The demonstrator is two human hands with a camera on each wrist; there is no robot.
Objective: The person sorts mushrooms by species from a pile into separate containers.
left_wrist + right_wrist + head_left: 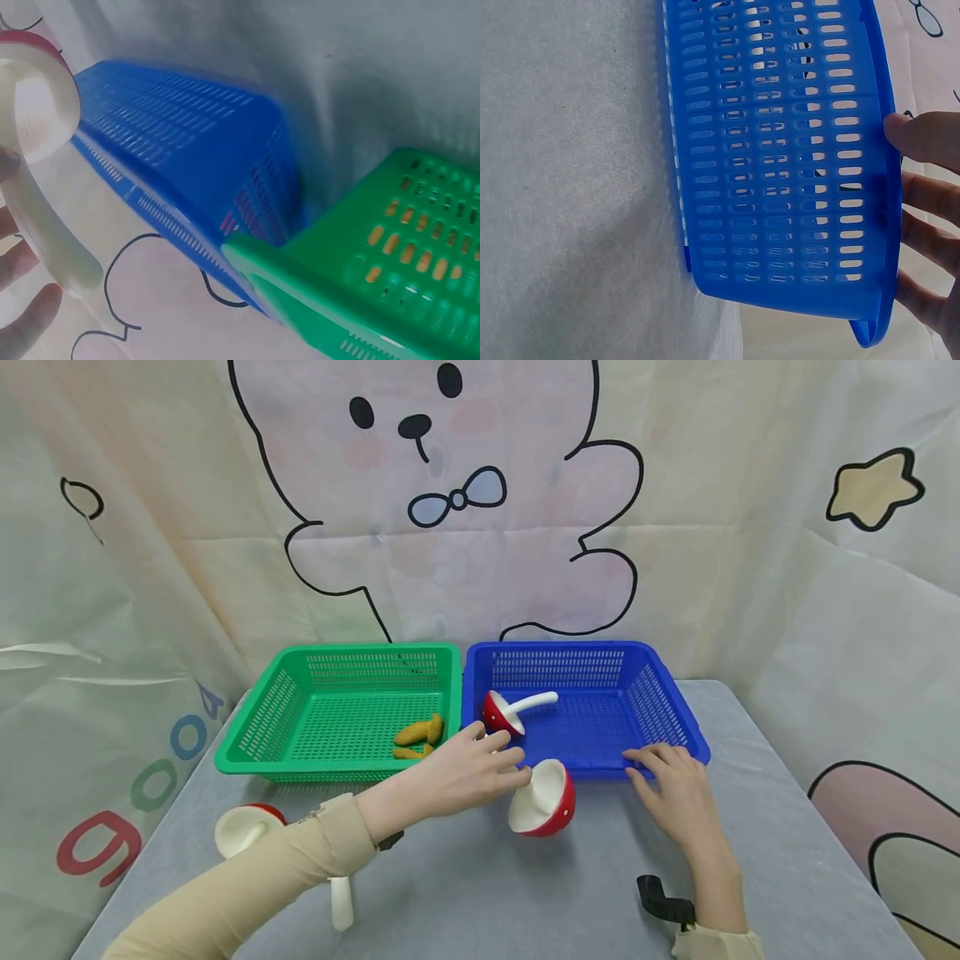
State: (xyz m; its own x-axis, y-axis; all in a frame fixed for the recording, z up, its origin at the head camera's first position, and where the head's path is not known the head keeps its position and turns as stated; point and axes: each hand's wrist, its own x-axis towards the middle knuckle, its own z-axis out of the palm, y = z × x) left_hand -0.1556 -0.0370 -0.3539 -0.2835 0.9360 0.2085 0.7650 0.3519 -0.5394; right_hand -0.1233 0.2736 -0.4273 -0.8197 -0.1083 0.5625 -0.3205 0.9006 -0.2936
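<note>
My left hand holds the white handle of a ladle with a red, white-dotted bowl. The ladle hangs in front of the blue basket, its bowl tilted and the white inside showing. In the left wrist view, fingers curl about the ladle's handle. My right hand grips the blue basket's front rim near its right corner, thumb on the outer side and fingers over the rim. Inside that basket a similar ladle leans at the left, handle pointing right.
A green basket stands left of the blue one, with several yellow-brown, ginger-like pieces in its right part. On the table at left lies another ladle, partly hidden by my left sleeve. A white handle pokes out below the sleeve.
</note>
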